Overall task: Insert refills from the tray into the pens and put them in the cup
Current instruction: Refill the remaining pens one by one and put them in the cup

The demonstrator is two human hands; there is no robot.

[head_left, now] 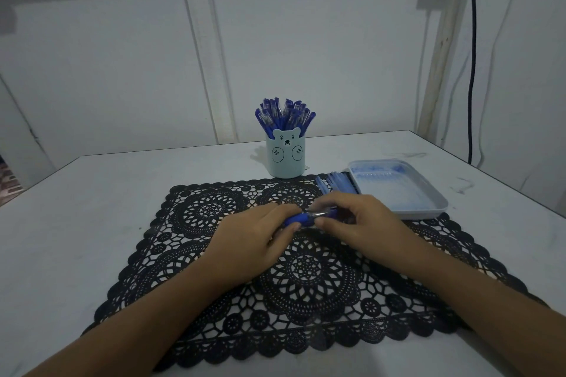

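Both hands meet over the black lace mat [214, 300] around one blue pen [306, 218]. My left hand [254, 239] grips the pen's blue end, thumb and fingers curled round it. My right hand [355, 223] pinches the other part, where a metal tip shows between the hands. A pale blue bear cup [286, 159] stands behind the mat, packed with several blue pens [284, 115]. To the right lies a light blue tray [428, 193]. Several pale pen parts [335, 184] lie beside its left edge.
A white table [92, 208] carries everything; its far edge meets a white wall. A black cable [473, 55] hangs down the wall at the right. The tray's inside is stained blue.
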